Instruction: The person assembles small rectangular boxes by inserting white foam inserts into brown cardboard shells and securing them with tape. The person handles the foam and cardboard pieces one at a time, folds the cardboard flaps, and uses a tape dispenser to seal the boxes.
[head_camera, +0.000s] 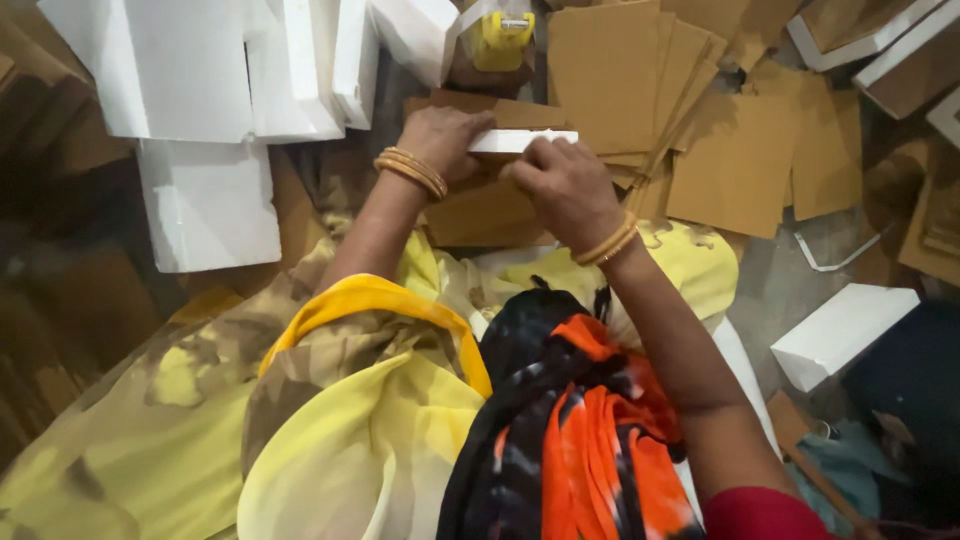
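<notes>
Both hands, left hand (445, 140) and right hand (565, 185), grip a white strip (520, 140) (cardboard sheets (735, 160) lie beyond).

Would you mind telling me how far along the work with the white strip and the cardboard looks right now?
Done: nothing finished is identifiable. In hand: the left hand and right hand hold a thin white strip over a brown cardboard piece on the lap. Left: a fanned stack of cardboard sheets lies beyond, with white foam blocks and a yellow tape dispenser nearby.
</notes>
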